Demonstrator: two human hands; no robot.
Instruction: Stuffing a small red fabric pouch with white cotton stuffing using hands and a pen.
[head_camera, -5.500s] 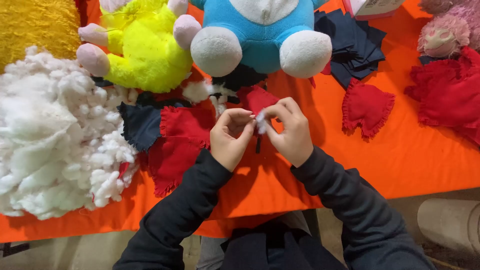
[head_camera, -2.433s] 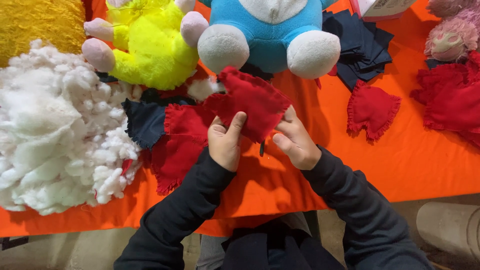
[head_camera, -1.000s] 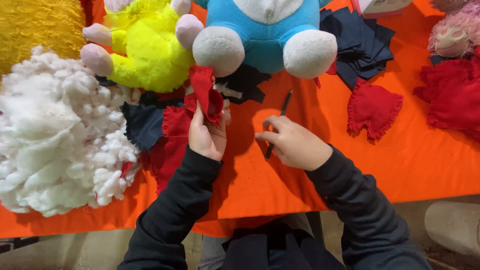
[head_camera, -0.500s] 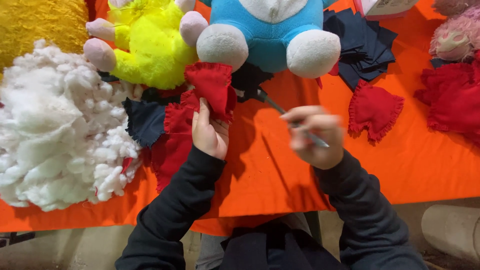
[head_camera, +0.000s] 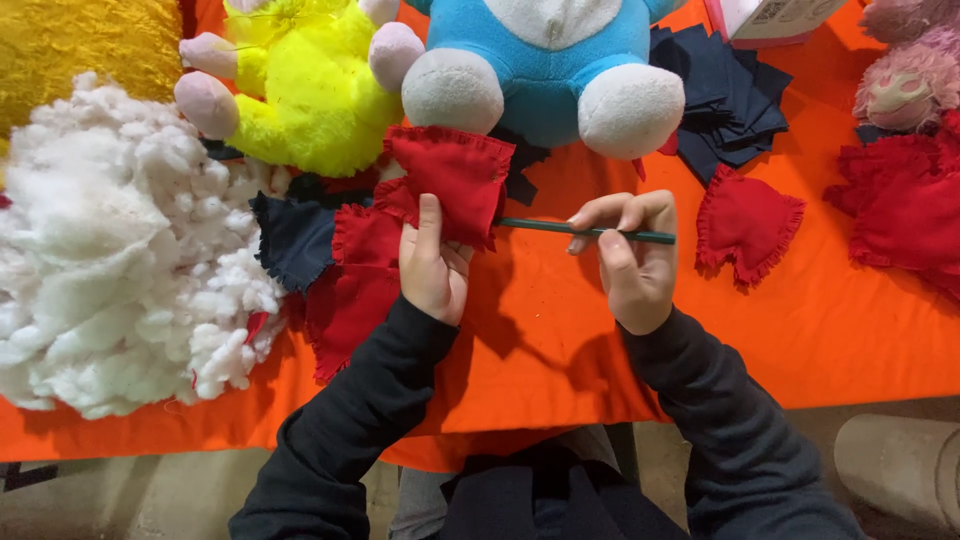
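Two hands at frame centre, both gripping. Left hand (head_camera: 432, 262) pinches a red fabric pouch (head_camera: 452, 183) with frayed edges, thumb pressed flat on its face, pouch held up off the orange table cover (head_camera: 820, 330). Right hand (head_camera: 630, 258) is closed around a thin dark-green stick (head_camera: 585, 230), held level, its tip at the pouch's 3 o'clock edge; cannot tell whether the tip is inside the pouch or just touching it. At 9 o'clock of the left hand: more red fabric pieces (head_camera: 350, 290) and a navy fabric piece (head_camera: 290, 240), overlapping. Further toward 9 o'clock, a big heap of white stuffing fibre (head_camera: 110, 250). At 12 o'clock, a blue plush toy (head_camera: 545, 70) with white feet; its left foot sits just above the pouch. At 11 o'clock, a yellow plush toy (head_camera: 300, 90) with pink feet. At 3 o'clock of the right hand, a red frayed heart-shaped piece (head_camera: 748, 225) lies flat, apart from the hand. At 1 o'clock, a stack of navy fabric cutouts (head_camera: 725, 100). Far right edge: larger red fabric (head_camera: 905, 210) and a pink plush toy (head_camera: 910, 70).
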